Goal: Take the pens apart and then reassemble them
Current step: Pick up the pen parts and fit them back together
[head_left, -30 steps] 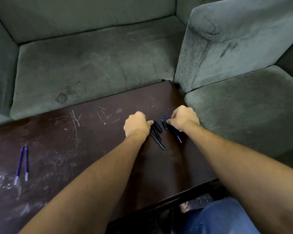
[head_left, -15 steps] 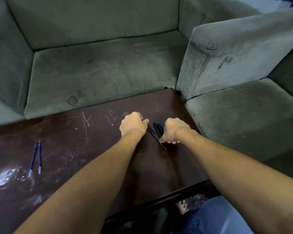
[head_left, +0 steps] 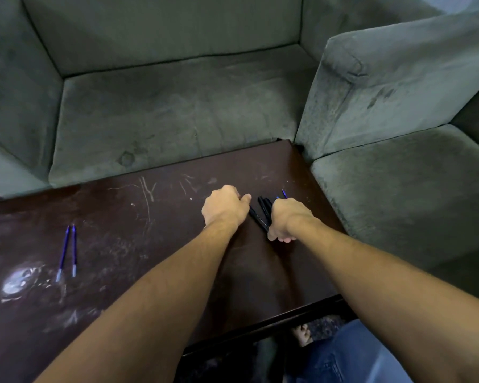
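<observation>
A dark brown table [head_left: 138, 272] fills the lower left and middle of the view, and its top is seen to be heavily scratched and scuffed. Near its left edge a bright patch of glare [head_left: 17, 283] is reflected. Just to the right of it, two thin blue refills [head_left: 67, 250] are laid side by side, almost touching, well apart from the hands.

Behind the table a grey-green sofa [head_left: 177, 111] is set, with its seat cushion worn and stained.

Right of the table's middle, the left hand [head_left: 224, 207] is rested on the top with its fingers curled under and its thumb pointed right. One end of a black barrel is met just under that thumb, but whether it is held in the grip cannot be told.

A small bundle of black pen barrels [head_left: 262, 214] is laid between the two hands, near the table's far right corner. Their near ends are taken into the right hand [head_left: 285, 219], whose grip is closed tight around them. A blue tip [head_left: 284, 193] is seen just beyond its knuckles.

At the right, a sofa arm [head_left: 385, 87] is pressed against the table's corner, with a second seat cushion [head_left: 412, 194] beside it. Below, blue jeans [head_left: 351, 357] and a bare foot [head_left: 303, 335] are shown under the table's edge.
</observation>
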